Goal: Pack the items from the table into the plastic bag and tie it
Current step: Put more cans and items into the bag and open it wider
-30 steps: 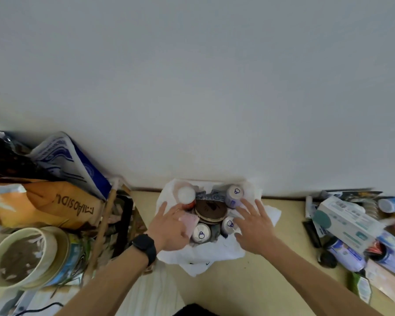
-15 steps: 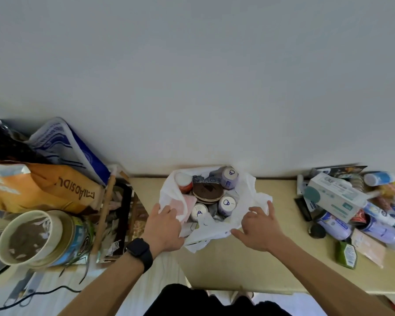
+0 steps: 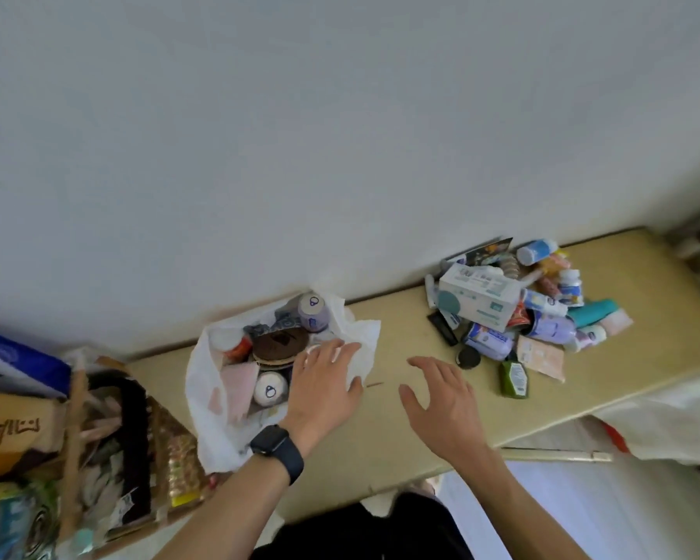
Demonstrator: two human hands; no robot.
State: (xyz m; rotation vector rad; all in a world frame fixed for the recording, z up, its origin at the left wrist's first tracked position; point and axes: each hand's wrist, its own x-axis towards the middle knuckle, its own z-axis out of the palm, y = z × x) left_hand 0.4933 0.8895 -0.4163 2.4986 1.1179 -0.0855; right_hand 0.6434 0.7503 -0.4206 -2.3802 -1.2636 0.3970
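A white plastic bag (image 3: 219,402) sits open on the left part of the desk (image 3: 401,446), against the wall, with bottles, a brown round lid (image 3: 279,343) and a pink packet (image 3: 239,381) showing inside. The left hand (image 3: 324,388), a dark watch (image 3: 275,448) on its wrist, lies flat with fingers spread on the bag's right edge, gripping nothing. The right hand (image 3: 441,398) hovers over bare desk just beside it, fingers wide and empty. Well to the right lies a pile of items (image 3: 534,313): a white box (image 3: 479,297), bottles, tubes and packets.
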